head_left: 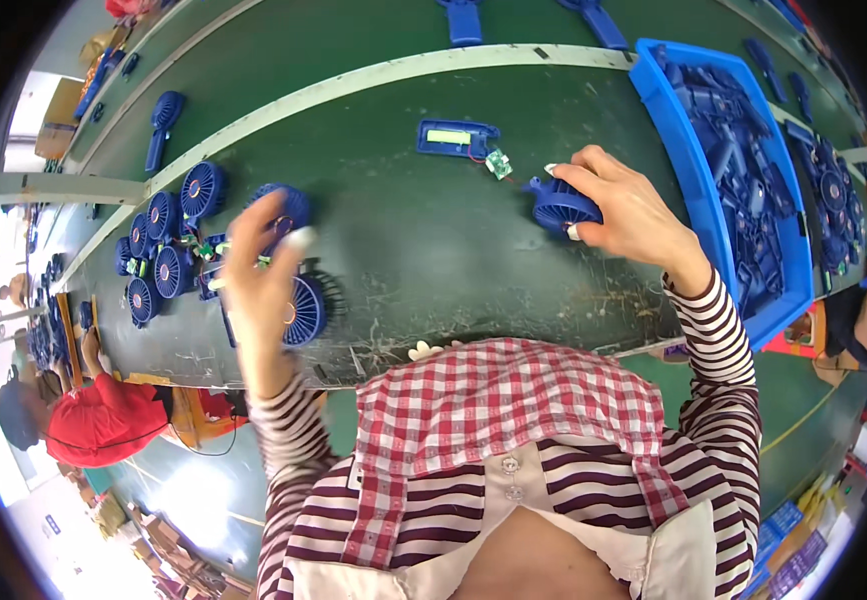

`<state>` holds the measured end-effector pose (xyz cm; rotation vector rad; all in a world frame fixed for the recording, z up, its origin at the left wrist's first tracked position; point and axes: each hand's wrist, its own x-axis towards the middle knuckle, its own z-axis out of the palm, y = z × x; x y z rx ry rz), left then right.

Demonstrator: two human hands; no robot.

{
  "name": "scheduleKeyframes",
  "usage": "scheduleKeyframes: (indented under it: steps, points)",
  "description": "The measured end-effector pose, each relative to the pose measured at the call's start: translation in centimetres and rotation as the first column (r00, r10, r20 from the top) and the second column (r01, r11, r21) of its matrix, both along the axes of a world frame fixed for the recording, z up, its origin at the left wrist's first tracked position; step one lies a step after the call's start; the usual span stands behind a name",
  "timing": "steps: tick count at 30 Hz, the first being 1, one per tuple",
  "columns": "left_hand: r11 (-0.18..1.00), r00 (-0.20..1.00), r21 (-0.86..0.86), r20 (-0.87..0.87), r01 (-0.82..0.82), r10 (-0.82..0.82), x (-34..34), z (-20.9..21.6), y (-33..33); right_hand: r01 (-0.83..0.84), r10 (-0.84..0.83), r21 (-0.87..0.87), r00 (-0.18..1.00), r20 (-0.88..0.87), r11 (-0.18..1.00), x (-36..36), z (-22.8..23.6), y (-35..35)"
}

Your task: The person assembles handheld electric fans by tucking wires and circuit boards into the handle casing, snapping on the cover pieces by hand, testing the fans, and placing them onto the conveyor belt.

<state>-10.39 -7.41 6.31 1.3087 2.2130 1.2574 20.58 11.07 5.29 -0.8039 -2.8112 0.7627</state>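
Observation:
My right hand point(625, 208) grips a round blue fan head point(560, 207) on the dark green bench. A red wire runs from it to a small green circuit board point(498, 163) and a blue handle shell point(456, 137) lying flat just beyond. My left hand point(258, 285) is raised and blurred over a cluster of blue fan parts, fingers loosely spread; a blue fan head point(281, 205) sits right behind the fingertips, and whether the hand holds it is unclear. Another fan grille point(305, 311) lies by its wrist.
Several assembled blue fan heads point(168, 240) lie at the left. A blue bin point(728, 170) full of blue plastic parts stands at the right. A white strip point(373, 75) borders the bench. Another person in red point(103, 420) sits at lower left.

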Motion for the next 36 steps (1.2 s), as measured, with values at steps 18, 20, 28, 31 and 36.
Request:
scheduleKeyframes:
  steps: [18,20,28,31,36]
  points:
    - [0.766,0.878,-0.558,-0.129,0.32,-0.461,7.4,-5.7,14.3,0.327,-0.483,-0.385,0.757,-0.441,0.863,3.5,-2.8,1.0]
    - [0.83,0.658,-0.136,0.683,0.541,-0.317,7.3,-6.9,12.6,0.23,-0.615,-0.612,0.568,-0.547,0.757,3.6,-4.7,2.5]
    - [0.945,-0.029,-0.008,0.999,0.328,0.018,8.8,-7.6,8.1,-0.044,-0.791,-0.847,0.337,-0.511,0.529,0.7,-4.7,3.8]
    - [0.943,0.137,-0.138,0.985,0.302,0.101,8.9,-8.2,8.3,-0.096,-0.797,-0.865,0.35,-0.492,0.492,-0.8,-4.0,3.6]
    - [0.927,0.324,-0.141,0.946,0.348,0.023,10.0,-7.0,8.4,0.003,-0.742,-0.832,0.455,-0.493,0.555,-2.6,-3.8,4.2]
